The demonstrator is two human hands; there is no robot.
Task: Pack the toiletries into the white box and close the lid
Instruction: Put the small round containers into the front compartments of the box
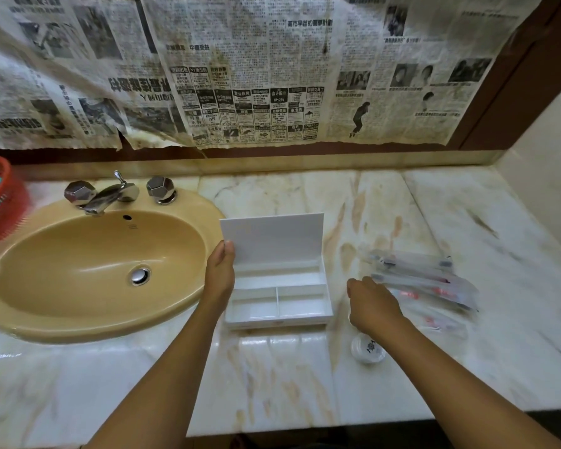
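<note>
The left hand's grip (221, 270) pinches the left edge of the raised lid (274, 238) of the white box (277, 298), thumb on the inner face, holding the lid upright. The right hand (371, 304) hovers just right of the box with its fingers curled downward over the near end of the wrapped toiletries (425, 283); whether that grip is clamped on a packet or merely touching it cannot be told, since the fingertips are hidden and blurred.

The box sits on the marble bench (272, 367) about midway between its back and front edges, its three compartments showing nothing inside: one long one along the hinge side, two shorter ones at the front. The toiletries lie in clear sleeves fanned out to the box's right, towards the bench's right edge. A small round white container (368, 348) stands near the right wrist, closer to the front edge. Left of the box is the tan sink (62, 322) with chrome taps (110, 194), and a red basket (0, 202) at the far left corner.
</note>
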